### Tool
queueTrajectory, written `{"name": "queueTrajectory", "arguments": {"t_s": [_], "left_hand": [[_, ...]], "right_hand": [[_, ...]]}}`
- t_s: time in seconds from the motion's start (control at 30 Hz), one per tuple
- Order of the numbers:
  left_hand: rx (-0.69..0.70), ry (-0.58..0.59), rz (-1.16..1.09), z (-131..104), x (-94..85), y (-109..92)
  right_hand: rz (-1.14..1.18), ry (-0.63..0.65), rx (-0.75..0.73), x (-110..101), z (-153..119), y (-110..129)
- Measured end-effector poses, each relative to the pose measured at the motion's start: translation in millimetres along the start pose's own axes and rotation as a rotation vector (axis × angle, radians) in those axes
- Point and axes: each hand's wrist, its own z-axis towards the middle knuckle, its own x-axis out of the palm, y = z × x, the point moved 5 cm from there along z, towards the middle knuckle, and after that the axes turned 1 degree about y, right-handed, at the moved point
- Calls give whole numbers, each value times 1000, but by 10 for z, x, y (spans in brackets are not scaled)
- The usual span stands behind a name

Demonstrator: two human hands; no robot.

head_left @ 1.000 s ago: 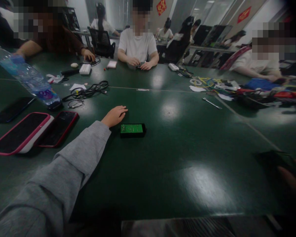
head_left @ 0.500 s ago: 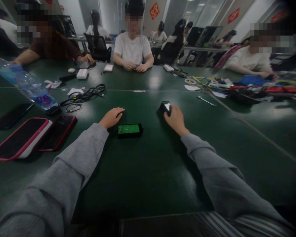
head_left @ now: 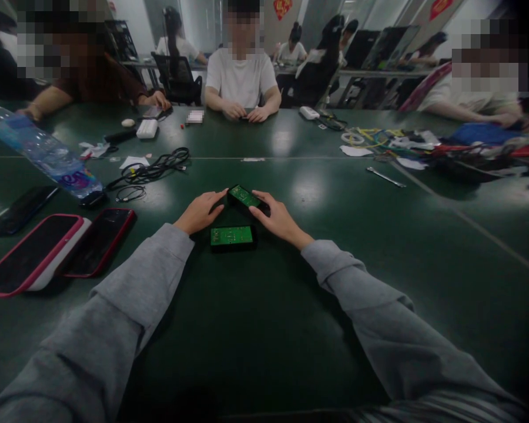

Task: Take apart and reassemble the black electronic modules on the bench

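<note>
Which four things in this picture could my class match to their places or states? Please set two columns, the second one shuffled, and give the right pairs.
Column one
1. right hand
2. wrench
3. plastic bottle
4. nearer circuit board

Column two
A. clear, reaching the picture's left edge
B. green, in a black case
C. gripping the farther circuit board
D. silver, lying on the table

Pairs: 1-C, 2-D, 3-A, 4-B
</note>
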Motion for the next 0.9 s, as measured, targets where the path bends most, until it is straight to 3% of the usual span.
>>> {"name": "queueTrajectory", "arguments": {"t_s": [0.33, 0.73, 0.9], "left_hand": [[-127, -55, -185, 18, -38, 61], [-209, -47, -286, 4, -84, 57], [-296, -142, -507, 125, -62, 77]], "right_hand": [[-179, 181, -39, 85, -19, 75], [-342, 195, -53, 117, -39, 89], [-364, 198, -67, 133, -39, 80]]}}
